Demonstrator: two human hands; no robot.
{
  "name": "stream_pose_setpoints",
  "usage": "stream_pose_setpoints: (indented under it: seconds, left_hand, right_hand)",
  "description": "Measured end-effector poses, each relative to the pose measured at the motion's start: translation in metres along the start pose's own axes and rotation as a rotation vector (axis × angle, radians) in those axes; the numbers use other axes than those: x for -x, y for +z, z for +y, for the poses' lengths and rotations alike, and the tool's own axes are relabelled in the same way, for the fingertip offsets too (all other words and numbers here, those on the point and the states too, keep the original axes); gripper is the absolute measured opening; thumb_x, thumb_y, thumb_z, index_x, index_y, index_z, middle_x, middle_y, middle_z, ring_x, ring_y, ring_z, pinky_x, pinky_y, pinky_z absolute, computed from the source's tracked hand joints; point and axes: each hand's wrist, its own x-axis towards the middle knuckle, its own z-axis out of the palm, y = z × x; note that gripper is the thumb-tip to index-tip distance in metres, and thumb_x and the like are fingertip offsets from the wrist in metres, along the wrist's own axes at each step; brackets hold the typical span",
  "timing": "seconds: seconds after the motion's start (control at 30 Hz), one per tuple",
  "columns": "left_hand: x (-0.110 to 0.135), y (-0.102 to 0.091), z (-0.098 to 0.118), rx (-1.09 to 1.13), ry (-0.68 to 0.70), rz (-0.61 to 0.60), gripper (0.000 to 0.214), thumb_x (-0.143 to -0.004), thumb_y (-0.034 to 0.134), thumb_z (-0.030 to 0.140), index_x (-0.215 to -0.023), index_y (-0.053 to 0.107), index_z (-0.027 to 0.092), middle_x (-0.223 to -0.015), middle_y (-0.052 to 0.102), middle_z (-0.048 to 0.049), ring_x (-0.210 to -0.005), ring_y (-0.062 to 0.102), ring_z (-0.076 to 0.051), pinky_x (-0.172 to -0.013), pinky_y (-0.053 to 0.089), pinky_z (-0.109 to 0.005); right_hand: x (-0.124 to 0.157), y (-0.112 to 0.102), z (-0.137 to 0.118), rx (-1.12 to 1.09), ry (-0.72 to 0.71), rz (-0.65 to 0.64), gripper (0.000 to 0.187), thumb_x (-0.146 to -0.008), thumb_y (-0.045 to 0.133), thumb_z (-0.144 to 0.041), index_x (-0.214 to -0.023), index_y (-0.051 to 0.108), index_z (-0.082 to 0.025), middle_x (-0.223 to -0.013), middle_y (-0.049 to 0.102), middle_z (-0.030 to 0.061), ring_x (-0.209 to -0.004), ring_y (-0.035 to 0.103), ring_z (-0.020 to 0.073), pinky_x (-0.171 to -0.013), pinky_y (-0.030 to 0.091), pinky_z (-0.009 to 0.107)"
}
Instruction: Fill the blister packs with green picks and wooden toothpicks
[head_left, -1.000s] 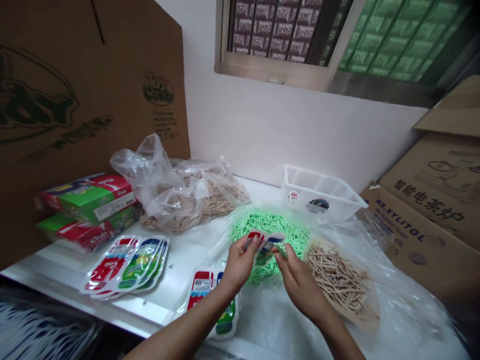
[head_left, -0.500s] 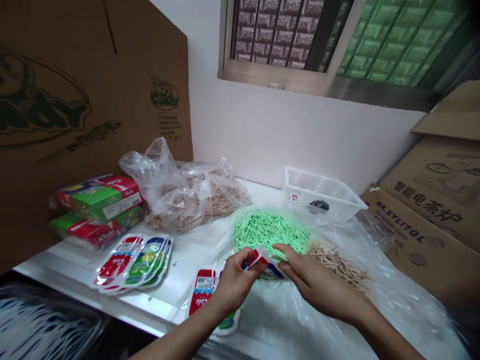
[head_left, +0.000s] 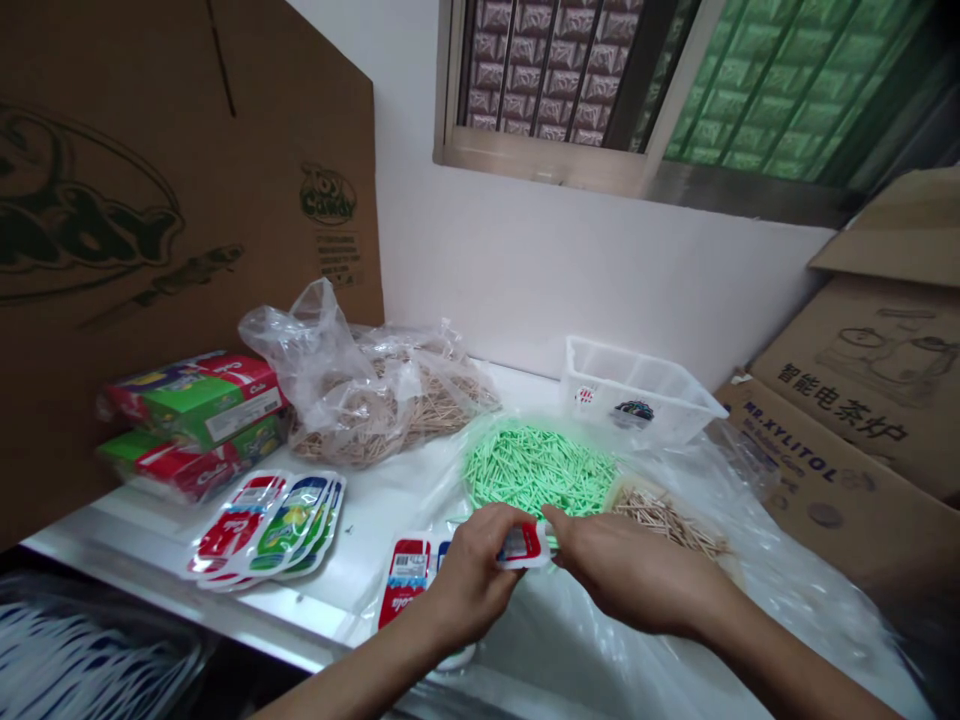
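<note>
My left hand (head_left: 480, 565) is closed around a small red-and-white candy packet (head_left: 531, 546), held above the front of the table. My right hand (head_left: 615, 565) is pinched at the packet's right end, where a bit of a green stick (head_left: 553, 541) shows between fingers and packet; most of it is hidden. Just behind the hands lies a heap of short green sticks (head_left: 536, 465). Beside it, behind my right hand, is a smaller pile of pale brown sticks (head_left: 671, 515). Partly under my left forearm lie more packets, one with a red cola panel (head_left: 405, 575).
Several red and green packets (head_left: 236, 530) are stacked at left, near two display boxes (head_left: 210, 400). Behind them sits a clear bag of brown sticks (head_left: 390, 400). A translucent bin (head_left: 637, 390) stands at the back; cartons (head_left: 825, 440) line the right side.
The packet has turned in my left hand, its red end now facing right. My right hand has rotated, its spread fingers closing at the packet's end. The view has shifted slightly.
</note>
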Motion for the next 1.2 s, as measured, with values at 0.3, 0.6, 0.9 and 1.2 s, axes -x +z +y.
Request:
stream_pose_setpoints:
  seconds: [0.3, 0.6, 0.9, 1.2]
  left_hand:
    - [0.013, 0.015, 0.017, -0.015, -0.098, -0.209, 0.016, -0.091, 0.033, 0.027, -0.092, 0.048, 0.021, -0.087, 0.061, -0.0049, -0.078, 0.056, -0.019, -0.070, 0.039, -0.028]
    - [0.014, 0.033, -0.001, 0.624, -0.312, -0.127, 0.033, -0.090, 0.039, 0.043, -0.094, 0.057, 0.015, -0.088, 0.061, -0.0046, -0.084, 0.054, -0.019, -0.077, 0.041, -0.028]
    - [0.016, 0.033, 0.001, 0.837, -0.358, -0.064, 0.030, -0.085, 0.050, 0.041, -0.098, 0.061, 0.017, -0.086, 0.062, -0.0038, -0.084, 0.053, -0.018, -0.079, 0.040, -0.028]
    - [0.016, 0.031, 0.011, 0.914, -0.417, -0.095, 0.029, -0.084, 0.052, 0.042, -0.075, 0.058, 0.015, -0.067, 0.054, 0.0013, -0.063, 0.045, -0.011, -0.063, 0.037, -0.021]
  right_hand:
    - [-0.015, 0.000, 0.006, -0.020, -0.122, -0.103, 0.066, -0.072, 0.048, -0.013, -0.136, 0.037, -0.020, -0.117, 0.058, 0.0127, -0.107, 0.053, 0.0271, -0.086, 0.041, 0.037]
    - [-0.016, 0.037, 0.011, -0.905, 0.033, 0.137, 0.046, -0.081, 0.050, -0.026, -0.127, 0.045, -0.022, -0.119, 0.055, 0.0076, -0.108, 0.052, 0.0192, -0.089, 0.043, 0.035]
    - [-0.005, 0.061, 0.013, -1.047, 0.181, 0.271, 0.023, -0.079, 0.057, -0.038, -0.077, 0.063, -0.015, -0.066, 0.056, -0.0018, -0.064, 0.050, 0.0117, -0.059, 0.038, 0.023]
    - [-0.003, 0.054, 0.009, -0.939, 0.160, 0.297, 0.015, -0.079, 0.053, -0.029, -0.069, 0.054, -0.018, -0.059, 0.046, -0.0058, -0.057, 0.043, 0.0098, -0.055, 0.035, 0.021]
